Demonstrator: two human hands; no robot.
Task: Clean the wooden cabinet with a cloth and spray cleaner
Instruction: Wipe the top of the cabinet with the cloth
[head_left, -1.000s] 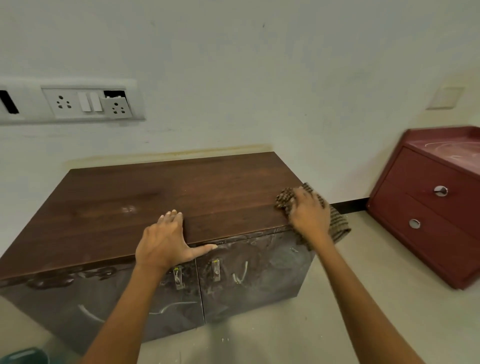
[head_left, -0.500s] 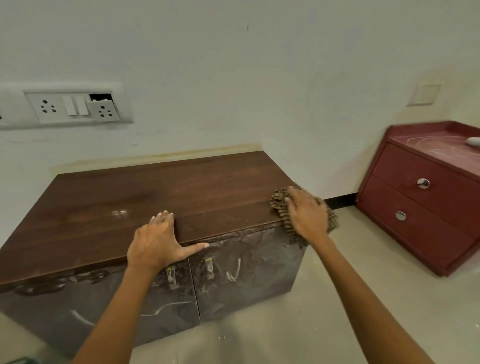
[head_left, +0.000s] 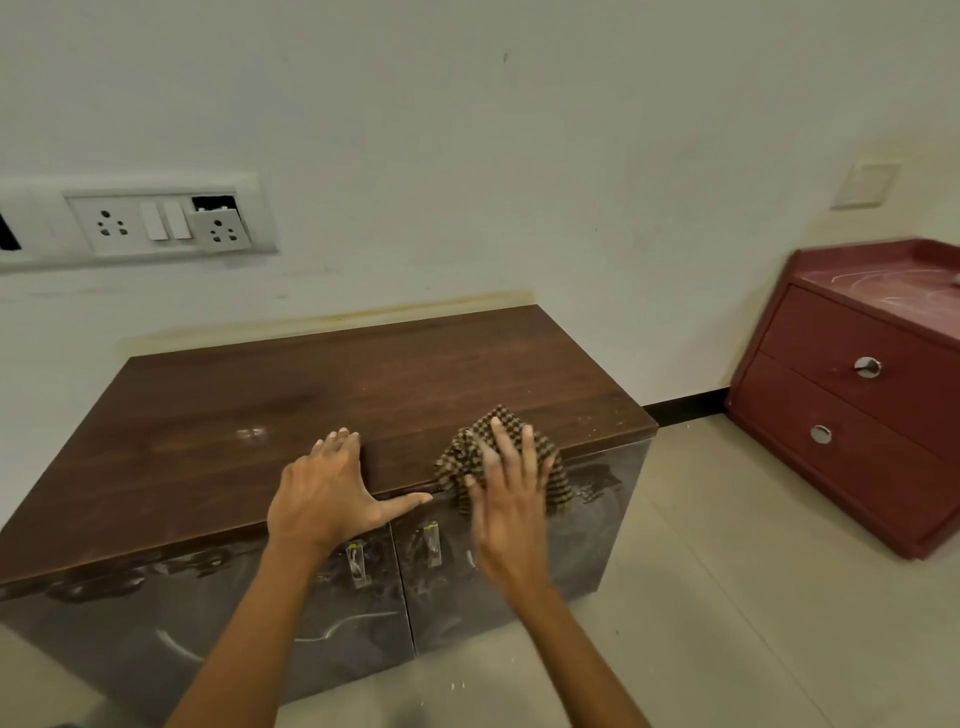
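A low wooden cabinet (head_left: 218, 431) with a dark brown top and two glossy doors stands against the white wall. My left hand (head_left: 324, 493) lies flat on the top's front edge, fingers spread, thumb pointing right, holding nothing. My right hand (head_left: 511, 499) presses a brown checked cloth (head_left: 457, 460) onto the front edge, just right of the left thumb; the cloth hangs partly over the right door. No spray cleaner is in view.
A red two-drawer unit (head_left: 852, 410) stands on the floor to the right, apart from the cabinet. A socket and switch panel (head_left: 156, 223) is on the wall above the cabinet's left side. Pale tiled floor (head_left: 727, 623) lies in front.
My right hand has slid the cloth left along the front edge, from the cabinet's right corner to near the middle. The left hand has stayed in place.
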